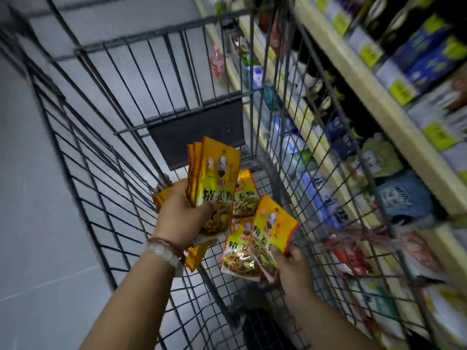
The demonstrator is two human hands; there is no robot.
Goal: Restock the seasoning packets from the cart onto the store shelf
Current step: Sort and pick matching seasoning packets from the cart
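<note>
step: gathering from cart [106,137]; left hand [183,218] grasping fanned packet stack [214,178], right hand [294,270] pinching one packet [273,229]; next: carry to shelf [374,97]

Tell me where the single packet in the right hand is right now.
Low and right of centre in the head view: the single packet is pinched by the right hand above the cart.

Left hand [183,214] raised, fingers curled gripping; right hand [294,270] lower, pinching.
</note>
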